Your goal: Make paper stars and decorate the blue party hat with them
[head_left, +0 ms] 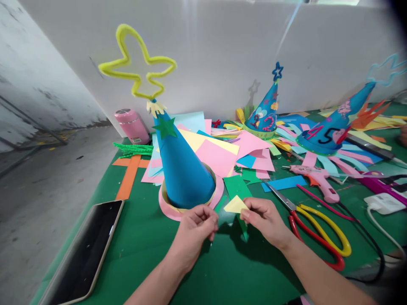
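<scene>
My right hand (262,218) pinches a small folded piece of pale yellow paper (235,205) between thumb and fingers. Fingers curled and thumb pressed in, my left hand (199,228) is closed just in front of the party hat's brim; what it holds, if anything, I cannot make out. The blue cone party hat (187,169) leans to the left, with a pink brim (218,192), a green paper star (165,128) near its tip and a yellow pipe-cleaner star (133,76) on top. Green paper scraps (237,186) lie behind and beneath the yellow piece.
Scissors (313,224) with red and yellow handles lie right of my hands, near a pink glue gun (313,176) with its cord. A phone (85,254) rests at left. Behind stand a pink bottle (132,127) and two decorated hats, among coloured paper sheets (219,156).
</scene>
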Motion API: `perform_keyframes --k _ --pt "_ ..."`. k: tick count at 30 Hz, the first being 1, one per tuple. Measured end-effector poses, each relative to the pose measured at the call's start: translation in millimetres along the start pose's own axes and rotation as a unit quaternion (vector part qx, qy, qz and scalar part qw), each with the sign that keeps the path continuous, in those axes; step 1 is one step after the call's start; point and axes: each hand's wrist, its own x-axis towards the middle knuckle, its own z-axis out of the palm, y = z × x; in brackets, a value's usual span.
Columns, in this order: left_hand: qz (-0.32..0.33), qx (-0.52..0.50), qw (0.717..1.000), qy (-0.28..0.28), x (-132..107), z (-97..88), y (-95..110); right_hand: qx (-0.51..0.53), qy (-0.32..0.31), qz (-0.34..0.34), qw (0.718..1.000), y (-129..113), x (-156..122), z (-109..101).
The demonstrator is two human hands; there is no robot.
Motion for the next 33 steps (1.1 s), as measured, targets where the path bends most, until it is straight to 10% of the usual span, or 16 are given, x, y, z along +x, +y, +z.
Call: perform_keyframes --k 13,33 --pt "-0.004 0.023 0.997 -0.068 -5 5.0 -13 -0.025 -0.099 -0.022 0.995 -9 0 20" --pt "-0.040 -0.119 0.992 0.005 -4 2.1 -4 0.005 -0.005 0.018 1.000 4 0 1"
